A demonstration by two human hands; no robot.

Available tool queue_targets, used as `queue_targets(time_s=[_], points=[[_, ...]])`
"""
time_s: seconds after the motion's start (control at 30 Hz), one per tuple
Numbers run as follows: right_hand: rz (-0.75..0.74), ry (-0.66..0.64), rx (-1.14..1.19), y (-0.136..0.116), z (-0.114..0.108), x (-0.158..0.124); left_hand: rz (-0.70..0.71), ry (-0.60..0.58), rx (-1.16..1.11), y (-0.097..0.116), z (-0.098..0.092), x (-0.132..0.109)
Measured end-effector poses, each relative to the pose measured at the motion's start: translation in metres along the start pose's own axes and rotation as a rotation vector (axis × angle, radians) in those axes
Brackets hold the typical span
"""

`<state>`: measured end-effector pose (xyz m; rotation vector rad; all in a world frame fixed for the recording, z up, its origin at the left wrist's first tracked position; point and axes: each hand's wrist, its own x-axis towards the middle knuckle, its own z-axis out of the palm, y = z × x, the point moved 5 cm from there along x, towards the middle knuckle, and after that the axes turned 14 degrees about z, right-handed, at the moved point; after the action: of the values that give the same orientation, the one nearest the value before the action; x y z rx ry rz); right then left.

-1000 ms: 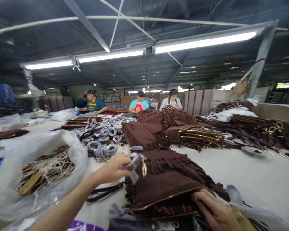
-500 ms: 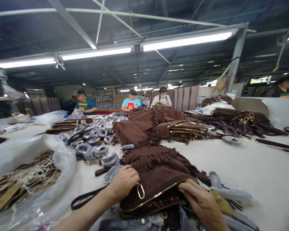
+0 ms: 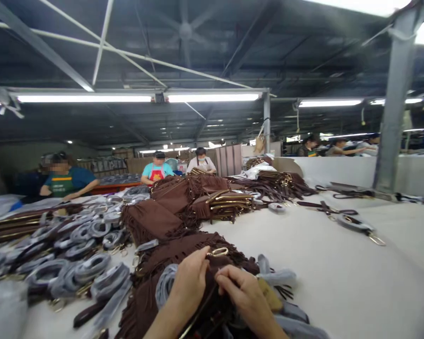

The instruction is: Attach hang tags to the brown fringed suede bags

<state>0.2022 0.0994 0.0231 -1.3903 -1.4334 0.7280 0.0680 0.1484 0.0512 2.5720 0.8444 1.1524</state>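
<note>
My left hand [image 3: 191, 280] is closed around a strap end; its gold clasp [image 3: 218, 253] sticks out past the fingertips. A coiled strap in grey wrapping [image 3: 166, 285] shows just left of that hand. Close by, my right hand [image 3: 242, 292] pinches with thumb and forefinger, and what lies between them is too small to make out. Beneath both hands is a dark brown fringed bag [image 3: 137, 306], its zip edge partly hidden by my wrists. Another fringed brown bag [image 3: 176, 247] lies just beyond.
Many wrapped strap coils [image 3: 92, 266] cover the left side. A pile of brown bags [image 3: 162, 216] stands ahead, beside stacked gold-zipped pieces [image 3: 231, 207]. Wrapped straps [image 3: 279, 278] lie right of my hand. A clear plastic bag [image 3: 3, 301] sits left. Co-workers [image 3: 159, 169] are across the table.
The view has swung right. My hands have left the bag's open zip edge and come together above it, with a coiled strap now beside my left hand.
</note>
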Motion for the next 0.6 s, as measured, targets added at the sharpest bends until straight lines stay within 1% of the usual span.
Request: queue_targets(time_s=[0.07, 0.2, 0.37, 0.5, 0.6], points=[[0.036, -0.01, 0.003, -0.004, -0.001, 0.001, 0.027, -0.003, -0.017, 0.003, 0.01, -0.003], [0.074, -0.014, 0.019, -0.003, -0.003, 0.002, 0.043, -0.003, -0.023, 0.011, 0.01, -0.003], [0.079, -0.068, 0.088, 0.007, 0.001, 0.006, 0.1, -0.093, 0.028, 0.018, 0.012, -0.003], [0.09, -0.101, 0.214, 0.013, 0.003, 0.007, 0.136, -0.161, 0.031, 0.024, 0.015, -0.008], [0.133, -0.117, 0.388, 0.017, 0.003, 0.007, 0.159, -0.172, -0.019, 0.032, 0.014, -0.009]])
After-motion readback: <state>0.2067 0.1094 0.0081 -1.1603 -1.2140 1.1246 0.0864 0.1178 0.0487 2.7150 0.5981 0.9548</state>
